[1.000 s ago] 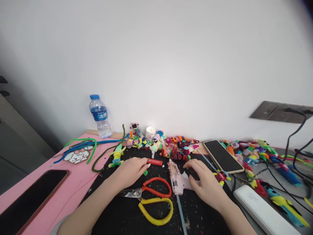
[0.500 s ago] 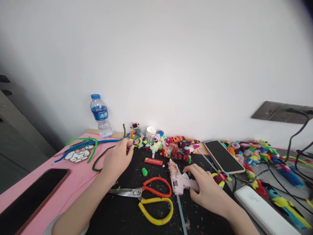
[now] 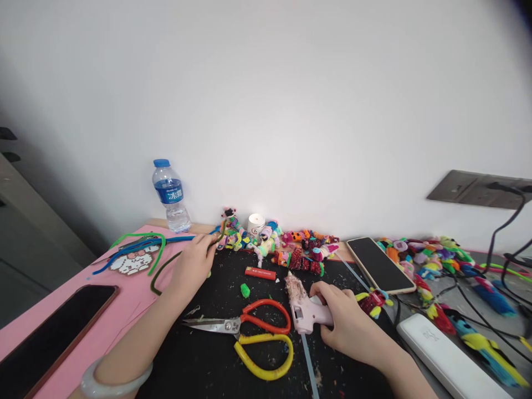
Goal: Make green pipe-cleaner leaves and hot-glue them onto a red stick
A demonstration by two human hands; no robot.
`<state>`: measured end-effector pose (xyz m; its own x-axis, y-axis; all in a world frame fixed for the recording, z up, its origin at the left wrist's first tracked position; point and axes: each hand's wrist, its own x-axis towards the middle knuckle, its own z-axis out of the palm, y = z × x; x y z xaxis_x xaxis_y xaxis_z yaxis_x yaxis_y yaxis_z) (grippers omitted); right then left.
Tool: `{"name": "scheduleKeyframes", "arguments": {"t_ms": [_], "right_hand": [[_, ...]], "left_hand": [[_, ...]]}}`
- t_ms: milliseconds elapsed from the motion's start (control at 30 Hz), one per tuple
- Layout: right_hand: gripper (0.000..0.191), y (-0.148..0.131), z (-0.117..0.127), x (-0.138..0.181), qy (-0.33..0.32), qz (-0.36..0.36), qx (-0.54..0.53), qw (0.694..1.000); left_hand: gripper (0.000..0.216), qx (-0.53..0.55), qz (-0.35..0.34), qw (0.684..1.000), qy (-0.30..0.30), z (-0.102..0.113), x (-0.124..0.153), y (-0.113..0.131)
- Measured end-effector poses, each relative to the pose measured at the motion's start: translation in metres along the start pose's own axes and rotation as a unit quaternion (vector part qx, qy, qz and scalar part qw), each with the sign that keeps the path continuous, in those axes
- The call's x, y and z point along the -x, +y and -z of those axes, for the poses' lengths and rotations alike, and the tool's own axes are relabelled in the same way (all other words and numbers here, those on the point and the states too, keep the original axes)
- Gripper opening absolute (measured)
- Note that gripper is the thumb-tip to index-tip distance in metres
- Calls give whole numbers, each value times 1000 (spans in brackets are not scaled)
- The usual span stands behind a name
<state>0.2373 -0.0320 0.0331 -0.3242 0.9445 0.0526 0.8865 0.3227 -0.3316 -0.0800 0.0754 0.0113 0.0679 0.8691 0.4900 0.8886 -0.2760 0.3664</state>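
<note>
Head view: right hand [image 3: 347, 318] curled round pink glue gun [image 3: 301, 313], gripping it. Left hand [image 3: 193, 266] at olive pipe cleaner [image 3: 162, 269]; can't tell if gripped.

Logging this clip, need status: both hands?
Left hand holds dark green pipe cleaner. Right hand around glue gun handle. Scissors lie between the forearms.

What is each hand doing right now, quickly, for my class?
Left hand: closed, apparently pinching the olive pipe cleaner.
Right hand: closed around the glue gun handle.
</note>
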Motion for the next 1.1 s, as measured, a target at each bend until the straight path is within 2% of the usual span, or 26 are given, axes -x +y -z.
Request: {"name": "scheduleKeyframes", "arguments": {"t_ms": [133,333,400,500,567,700,800,867,900,1033,1100], "right_hand": [[41,2,1,0,-2,-2,-5,1000],[43,2,4,0,-16,1,-41,999],[45,3,5,0,-19,5,-44,999],[45,5,7,0,-12,12,-58,998],[42,5,8,0,4,14,-71,997],[34,3,8,-2,63,10,-83,994],[29,2,5,-3,97,11,-86,991],[29,2,2,-4,122,14,-91,988],[30,2,0,-4,134,16,-93,986],[32,-3,-10,-6,159,39,-102,981],[32,-8,-16,-8,161,58,-113,979]], "left_hand": [[19,38,-6,999,14,2,0,6],[14,113,8,991,69,9,7,21],[13,174,21,981,84,13,9,28],[18,294,48,949,101,19,11,37],[20,417,77,900,97,21,11,42],[16,632,142,759,67,24,7,48],[11,742,210,635,43,26,3,48],[18,794,255,552,17,28,1,48],[23,808,270,523,2,28,1,48],[33,827,314,463,-61,24,5,56],[35,836,348,409,-117,19,12,63]]}}
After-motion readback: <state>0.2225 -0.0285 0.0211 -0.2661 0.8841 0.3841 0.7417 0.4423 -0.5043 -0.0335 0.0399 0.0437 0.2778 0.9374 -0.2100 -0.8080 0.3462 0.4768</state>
